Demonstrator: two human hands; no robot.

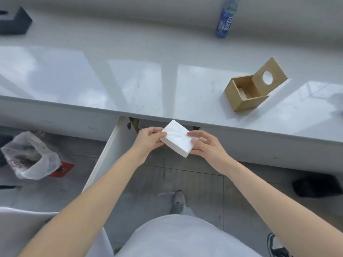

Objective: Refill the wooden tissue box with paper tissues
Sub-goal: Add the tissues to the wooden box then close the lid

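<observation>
The left hand (148,140) and right hand (206,145) both grip the white tissue stack (177,138), well below-left of the open wooden tissue box (245,93), so keep it flat and squeezed going in.

Both forearms are bare to beyond the frame's edge, with no sleeves, watch or rings showing on the left hand (148,140) or right hand (207,145). The person wears a light grey-white top (185,238), a grey shoe (178,202) and a black-and-white sneaker (277,246).
</observation>
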